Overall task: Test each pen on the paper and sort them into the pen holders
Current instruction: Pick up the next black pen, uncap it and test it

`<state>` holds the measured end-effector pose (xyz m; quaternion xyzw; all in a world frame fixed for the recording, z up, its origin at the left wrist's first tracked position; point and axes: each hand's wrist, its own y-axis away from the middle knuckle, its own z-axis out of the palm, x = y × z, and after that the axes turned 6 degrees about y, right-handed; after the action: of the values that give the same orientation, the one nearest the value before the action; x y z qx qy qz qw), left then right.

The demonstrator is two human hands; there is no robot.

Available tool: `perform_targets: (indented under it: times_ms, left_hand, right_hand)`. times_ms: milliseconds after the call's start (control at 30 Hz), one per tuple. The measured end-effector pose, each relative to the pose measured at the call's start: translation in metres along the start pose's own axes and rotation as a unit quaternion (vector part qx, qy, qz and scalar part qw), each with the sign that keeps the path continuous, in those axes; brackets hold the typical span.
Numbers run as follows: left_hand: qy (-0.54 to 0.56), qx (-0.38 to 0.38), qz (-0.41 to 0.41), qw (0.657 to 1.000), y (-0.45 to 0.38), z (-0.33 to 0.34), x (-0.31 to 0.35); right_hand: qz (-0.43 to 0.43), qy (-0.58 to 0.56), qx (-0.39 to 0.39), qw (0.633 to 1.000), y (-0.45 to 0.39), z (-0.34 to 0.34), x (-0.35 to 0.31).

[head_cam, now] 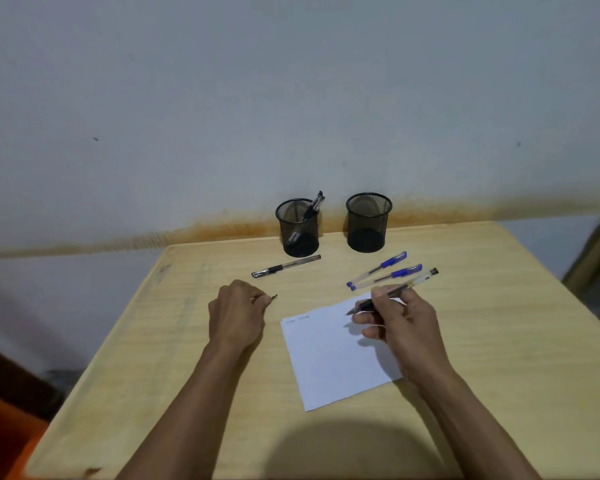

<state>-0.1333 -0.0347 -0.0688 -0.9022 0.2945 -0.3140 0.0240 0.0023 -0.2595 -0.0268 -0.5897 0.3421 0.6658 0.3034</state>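
My right hand (400, 327) grips a black pen (416, 283) in writing pose, its uncapped tip just above the white paper (329, 362), which carries small scribbles near its top left corner. My left hand (236, 315) is closed on the pen cap (273, 297), whose tip pokes out past the fingers. Two black mesh pen holders stand at the back: the left holder (298, 227) has pens in it, the right holder (368, 221) looks empty. A capped black pen (286, 266) lies in front of the left holder. Two blue pens (383, 270) lie side by side right of centre.
The wooden table (153, 341) stands against a pale wall (291, 98). Its left edge runs diagonally, with dark floor and something orange (4, 438) below. A wooden frame (596, 258) stands past the right edge.
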Motion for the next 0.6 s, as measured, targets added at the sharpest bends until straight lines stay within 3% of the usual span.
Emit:
perform_targets:
  times_ms: [167, 333, 433, 600]
  left_hand:
    - [-0.009, 0.011, 0.044, 0.999, 0.007, 0.006, -0.005]
    - [0.105, 0.052, 0.142, 0.983, 0.036, 0.010, 0.001]
    - [0.112, -0.003, 0.205, 0.972, 0.045, 0.012, 0.005]
    - [0.030, -0.091, 0.219, 0.971, 0.045, 0.015, 0.002]
  right_hand:
    - [0.005, 0.005, -0.007, 1.000, -0.004, 0.006, 0.008]
    - [-0.025, 0.059, 0.007, 0.998, -0.013, 0.013, 0.013]
    - [-0.035, 0.098, -0.009, 0.995, -0.025, 0.020, 0.015]
    - [-0.080, 0.227, -0.074, 0.968, -0.040, 0.035, 0.021]
